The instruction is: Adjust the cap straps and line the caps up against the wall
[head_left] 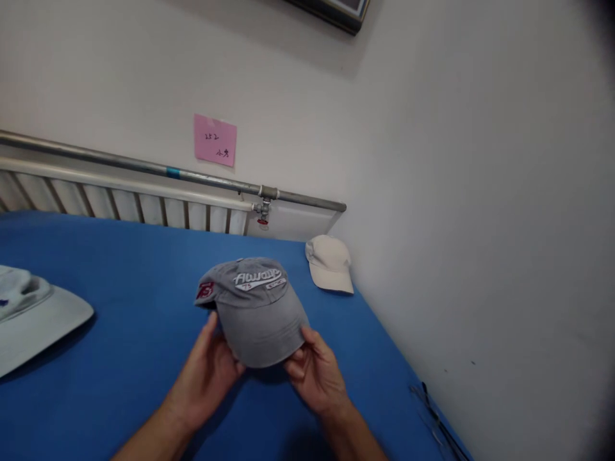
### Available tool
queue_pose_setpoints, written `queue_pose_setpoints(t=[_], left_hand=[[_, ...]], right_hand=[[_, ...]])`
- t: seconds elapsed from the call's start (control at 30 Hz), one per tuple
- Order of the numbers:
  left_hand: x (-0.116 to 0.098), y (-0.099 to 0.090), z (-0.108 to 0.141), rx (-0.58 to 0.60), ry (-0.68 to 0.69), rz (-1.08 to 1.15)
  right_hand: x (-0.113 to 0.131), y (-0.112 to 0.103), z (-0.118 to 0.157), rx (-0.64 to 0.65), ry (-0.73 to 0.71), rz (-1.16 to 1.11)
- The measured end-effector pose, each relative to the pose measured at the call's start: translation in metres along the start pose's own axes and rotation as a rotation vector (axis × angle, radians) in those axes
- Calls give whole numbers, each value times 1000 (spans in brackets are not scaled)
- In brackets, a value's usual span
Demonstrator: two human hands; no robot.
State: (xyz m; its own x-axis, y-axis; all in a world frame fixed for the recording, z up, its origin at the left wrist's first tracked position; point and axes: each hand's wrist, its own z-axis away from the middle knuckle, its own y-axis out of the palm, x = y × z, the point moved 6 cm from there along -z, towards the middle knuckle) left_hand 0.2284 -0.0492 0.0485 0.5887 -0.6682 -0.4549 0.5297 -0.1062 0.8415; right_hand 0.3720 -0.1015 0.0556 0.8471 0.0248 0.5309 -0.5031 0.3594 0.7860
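A grey baseball cap point(259, 314) with raised white lettering and a dark red side patch is held above the blue tabletop, its brim pointing down toward me. My left hand point(211, 368) grips it from below at the left, thumb up by the cap's lower edge and fingers partly hidden under the brim. On the other side my right hand point(317, 374) pinches the brim's right edge, thumb on top and fingers beneath.
A cream cap point(330, 262) lies at the far right corner against the wall. Part of a pale cap point(45, 320) shows at the left. Thin dark cords or glasses point(439, 422) rest along the right edge of the blue table point(144, 275). Behind it stand a radiator point(129, 205) and pipe point(202, 177).
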Motion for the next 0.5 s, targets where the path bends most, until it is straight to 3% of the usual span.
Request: queue_pose_setpoints(t=[0.1, 0.2, 0.4, 0.5], left_hand=[[50, 2, -4, 194, -139, -354], [82, -5, -11, 318, -144, -834], [91, -8, -24, 471, -54, -1066], [90, -3, -28, 585, 75, -1243]], right_hand=[[18, -1, -14, -36, -80, -27], [38, 10, -37, -73, -141, 26], [80, 46, -114, -63, -222, 85], [87, 44, -152, -84, -267, 98]])
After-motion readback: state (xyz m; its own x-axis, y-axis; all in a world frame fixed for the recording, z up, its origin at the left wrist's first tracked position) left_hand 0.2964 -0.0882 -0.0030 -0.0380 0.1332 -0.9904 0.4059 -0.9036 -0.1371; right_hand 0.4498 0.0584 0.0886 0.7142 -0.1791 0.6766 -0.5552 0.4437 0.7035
